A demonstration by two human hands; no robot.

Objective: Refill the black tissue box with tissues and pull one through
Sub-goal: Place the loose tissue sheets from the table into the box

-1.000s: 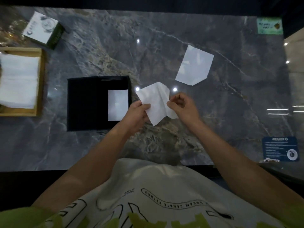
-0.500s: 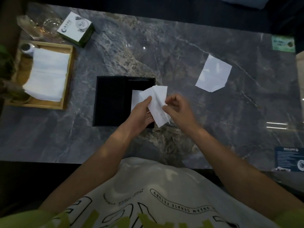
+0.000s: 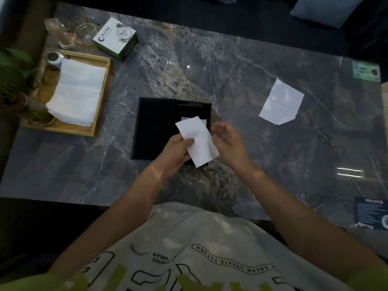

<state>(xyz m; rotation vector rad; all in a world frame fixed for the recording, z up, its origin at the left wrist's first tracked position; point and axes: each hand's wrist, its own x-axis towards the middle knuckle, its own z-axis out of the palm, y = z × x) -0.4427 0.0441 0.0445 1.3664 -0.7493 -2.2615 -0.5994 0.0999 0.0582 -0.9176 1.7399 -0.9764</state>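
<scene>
The black tissue box (image 3: pixel 156 127) lies flat at the middle of the marble table, with a pale rectangular opening near its right end, mostly hidden by a white tissue (image 3: pixel 198 141). My left hand (image 3: pixel 178 151) pinches that tissue by its left edge and holds it over the box's right part. Just right of the tissue is my right hand (image 3: pixel 227 141), fingers loosely spread and holding nothing. A stack of white tissues (image 3: pixel 77 93) lies in a wooden tray (image 3: pixel 102 97) at the left.
A single loose tissue (image 3: pixel 281 101) lies on the table at the right. A green and white carton (image 3: pixel 116 38) and glassware (image 3: pixel 69 32) stand at the back left, a plant at the left edge. Cards lie at the table's right edge.
My right hand has let go of the tissue and opened. My left hand has carried the tissue leftward over the black box's right end.
</scene>
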